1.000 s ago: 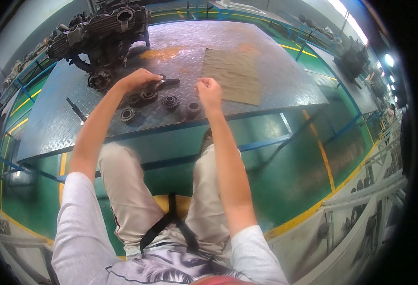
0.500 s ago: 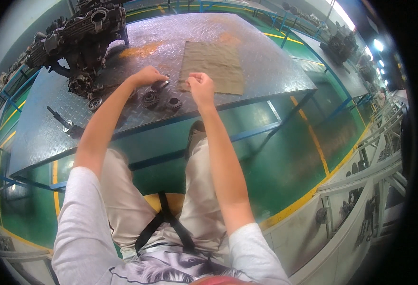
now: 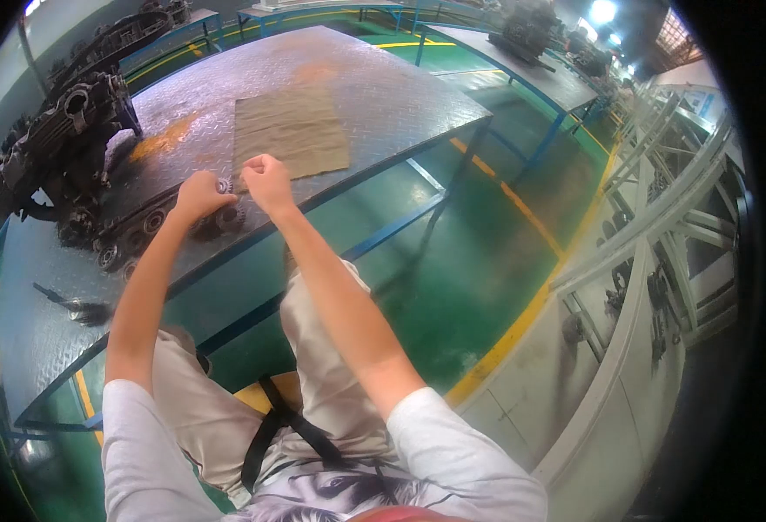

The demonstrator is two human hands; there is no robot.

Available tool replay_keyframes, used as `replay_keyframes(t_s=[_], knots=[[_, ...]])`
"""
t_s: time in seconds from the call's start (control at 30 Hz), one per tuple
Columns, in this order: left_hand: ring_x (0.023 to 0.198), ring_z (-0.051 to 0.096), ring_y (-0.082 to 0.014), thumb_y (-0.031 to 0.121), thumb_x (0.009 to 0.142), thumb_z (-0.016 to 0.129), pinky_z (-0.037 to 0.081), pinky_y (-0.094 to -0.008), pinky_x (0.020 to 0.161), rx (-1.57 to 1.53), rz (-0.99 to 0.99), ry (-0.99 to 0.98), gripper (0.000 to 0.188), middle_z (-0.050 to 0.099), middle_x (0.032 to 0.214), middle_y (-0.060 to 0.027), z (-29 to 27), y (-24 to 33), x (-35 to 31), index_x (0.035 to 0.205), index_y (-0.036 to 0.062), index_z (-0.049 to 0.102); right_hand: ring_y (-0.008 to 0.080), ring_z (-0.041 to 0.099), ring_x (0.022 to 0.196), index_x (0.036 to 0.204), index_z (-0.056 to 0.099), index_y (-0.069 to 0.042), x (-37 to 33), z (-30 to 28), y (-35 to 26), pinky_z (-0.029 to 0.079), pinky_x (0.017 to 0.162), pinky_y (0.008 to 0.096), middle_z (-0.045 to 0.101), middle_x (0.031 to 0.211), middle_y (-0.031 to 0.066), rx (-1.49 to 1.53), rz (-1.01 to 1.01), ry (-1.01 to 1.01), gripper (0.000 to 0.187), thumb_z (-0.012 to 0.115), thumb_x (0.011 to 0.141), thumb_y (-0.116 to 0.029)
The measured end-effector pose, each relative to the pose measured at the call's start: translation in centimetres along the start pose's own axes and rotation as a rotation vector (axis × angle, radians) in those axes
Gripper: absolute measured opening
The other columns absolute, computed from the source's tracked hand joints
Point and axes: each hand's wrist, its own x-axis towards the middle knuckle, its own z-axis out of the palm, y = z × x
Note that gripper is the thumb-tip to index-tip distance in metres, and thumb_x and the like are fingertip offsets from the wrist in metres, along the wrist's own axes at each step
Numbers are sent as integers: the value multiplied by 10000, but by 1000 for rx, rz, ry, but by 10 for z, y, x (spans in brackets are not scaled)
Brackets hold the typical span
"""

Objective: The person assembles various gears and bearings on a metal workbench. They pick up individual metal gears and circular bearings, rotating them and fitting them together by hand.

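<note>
My left hand (image 3: 202,197) is closed over the table's near side, gripping a small metal gear (image 3: 225,185) whose toothed edge shows past the fingertips. Close to its right, my right hand (image 3: 268,183) has its fingers pinched together beside the cloth's near left corner. What those fingers hold, if anything, is hidden. The olive-brown cloth (image 3: 292,130) lies flat just beyond the hands. A dark gear (image 3: 230,217) sits beneath and right of my left hand. Further left on the table are a ring-shaped part (image 3: 109,256) and another dark round part (image 3: 153,221).
A dark engine block (image 3: 70,143) stands at the table's left end. Near the left front lies a dark tool-like part (image 3: 74,306). The metal-plate table (image 3: 392,100) has a blue frame. Another bench (image 3: 487,56) stands at the far right, and pale metal racks (image 3: 653,244) line the right side.
My view has swung right, so the table and engine sit further left in the picture. The two hands have drawn closer together, with the gear still in the left one.
</note>
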Motion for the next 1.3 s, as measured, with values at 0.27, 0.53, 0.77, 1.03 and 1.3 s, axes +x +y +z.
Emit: replay_keyframes(t_s=[0.27,0.53,0.77,1.03,1.3], knots=[[627,605,-318,393,554,734,467,-385,578,-79,-5,110,440,607,645,-180,10,-6,4,667,-20,627,194,636,677,837,610,28,0,-1,-3,495,628,298,653,743,132,-8,6,24,172,575,734,-105],[450,542,-228,337,721,649,419,-350,480,-256,-12,113,398,507,485,-147,18,-29,11,640,-50,600,267,640,717,788,616,1,-2,6,-2,498,657,348,656,766,141,-71,-16,41,176,596,726,-162],[699,618,-346,269,754,588,470,-390,638,-241,57,171,312,608,710,-223,27,-48,18,738,-38,642,266,639,706,780,611,9,-4,9,-1,496,657,338,653,745,146,-66,-38,30,167,596,728,-149],[684,595,-276,144,814,599,457,-336,659,-246,263,593,178,611,789,-140,-25,-56,-8,851,-28,630,282,615,827,869,600,-2,-12,6,-4,488,737,369,636,840,162,-297,-9,-87,240,638,706,-175],[684,590,-104,226,907,527,462,-214,619,-1075,-205,295,178,596,793,-13,-8,-112,-70,924,53,569,305,497,1047,1015,587,-71,-29,29,-4,420,881,391,564,1026,137,-775,-202,-374,428,698,649,-263]])
